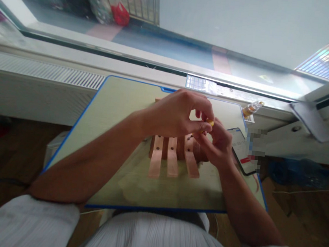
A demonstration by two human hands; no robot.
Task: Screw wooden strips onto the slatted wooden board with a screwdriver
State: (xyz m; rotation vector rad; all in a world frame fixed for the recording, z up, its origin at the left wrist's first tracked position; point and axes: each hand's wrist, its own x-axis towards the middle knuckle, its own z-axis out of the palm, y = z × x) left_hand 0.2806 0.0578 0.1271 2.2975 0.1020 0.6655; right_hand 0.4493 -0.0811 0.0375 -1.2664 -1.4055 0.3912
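My left hand reaches across the middle of the table and pinches a small yellow piece between thumb and fingers. Close against it is my right hand, its fingers curled together just under the yellow piece; what they hold is hidden. Below both hands lies a brown wooden piece with three pale wooden strips sticking out toward me. Small dark screws or holes show on the strips. My left hand and forearm cover the far part of this wooden piece.
The pale table has a blue edge. A phone with a lit screen lies at its right side. Beyond the right corner is a bottle with amber contents. A radiator and a window sill run behind the table.
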